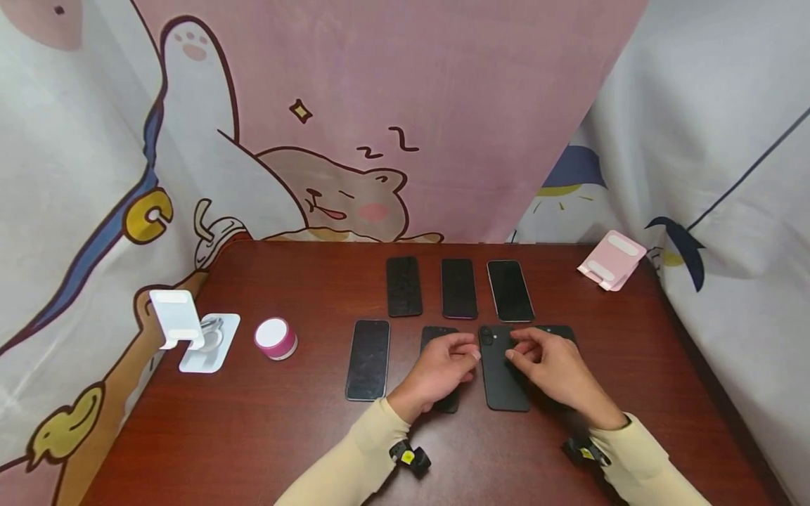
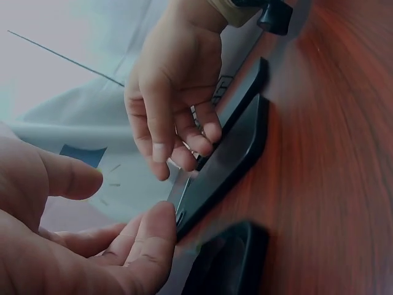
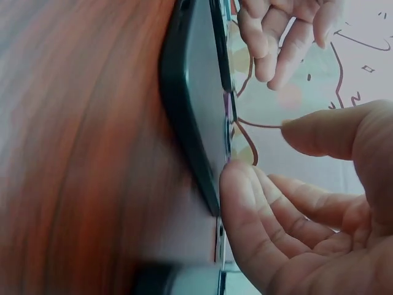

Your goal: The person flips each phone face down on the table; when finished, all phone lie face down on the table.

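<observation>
A black phone (image 1: 505,379) lies back up on the table, its camera bump at the top left. My left hand (image 1: 443,365) hovers at its left side, above another dark phone (image 1: 448,403) that it partly hides. On the other side my right hand (image 1: 557,369) hangs over the phone's right edge and covers much of a further dark phone (image 1: 565,332). Both wrist views show loosely bent fingers with the thumbs apart from them, gripping nothing. The left fingertips (image 2: 161,215) overlap the black phone's end in the left wrist view; whether they touch it I cannot tell.
Left of my hands lies a phone (image 1: 368,360) with its dark screen up. Behind are three more phones, one (image 1: 403,287) at the left. A pink-and-white jar (image 1: 275,339) and white stand (image 1: 174,316) are left; a pink stand (image 1: 612,260) is back right. Curtains surround the table (image 1: 304,281).
</observation>
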`<state>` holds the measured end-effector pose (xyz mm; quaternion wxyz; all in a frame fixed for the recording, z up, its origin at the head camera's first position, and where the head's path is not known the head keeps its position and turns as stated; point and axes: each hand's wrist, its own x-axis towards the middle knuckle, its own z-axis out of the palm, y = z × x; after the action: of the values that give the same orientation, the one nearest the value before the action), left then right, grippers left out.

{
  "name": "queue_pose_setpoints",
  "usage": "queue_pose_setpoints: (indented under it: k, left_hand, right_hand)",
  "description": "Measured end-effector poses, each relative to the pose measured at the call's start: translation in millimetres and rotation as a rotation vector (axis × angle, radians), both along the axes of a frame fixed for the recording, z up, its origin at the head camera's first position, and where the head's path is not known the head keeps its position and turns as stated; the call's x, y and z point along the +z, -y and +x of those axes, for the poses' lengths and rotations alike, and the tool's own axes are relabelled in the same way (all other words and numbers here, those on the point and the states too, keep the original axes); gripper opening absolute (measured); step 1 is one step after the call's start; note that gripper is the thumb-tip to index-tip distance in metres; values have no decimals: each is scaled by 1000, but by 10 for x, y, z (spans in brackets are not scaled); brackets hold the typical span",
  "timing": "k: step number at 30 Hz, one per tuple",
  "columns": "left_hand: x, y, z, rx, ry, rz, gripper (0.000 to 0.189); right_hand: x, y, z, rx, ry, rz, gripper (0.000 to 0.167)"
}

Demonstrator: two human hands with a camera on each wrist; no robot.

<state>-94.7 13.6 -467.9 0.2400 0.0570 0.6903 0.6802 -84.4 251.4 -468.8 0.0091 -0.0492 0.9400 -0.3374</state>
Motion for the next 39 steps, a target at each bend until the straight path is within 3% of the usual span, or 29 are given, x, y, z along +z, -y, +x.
queue_pose_setpoints:
  k: [11, 22, 31, 39]
  left_hand:
    - [-57, 347, -42, 61, -40, -32, 42]
    - [-137, 725, -50, 113, -94, -64, 43]
    - [-142, 778, -27, 105, -36, -47, 45]
    - [-139, 761, -36, 99, -36, -50, 46]
  right_hand:
    - [-9, 284, -59, 47, -7, -91, 32]
    - [-70, 617, -50, 77, 74, -151, 37]
    - [-79, 774, -12, 88, 167, -214, 47]
    - [-67, 778, 7, 108, 135, -196, 52]
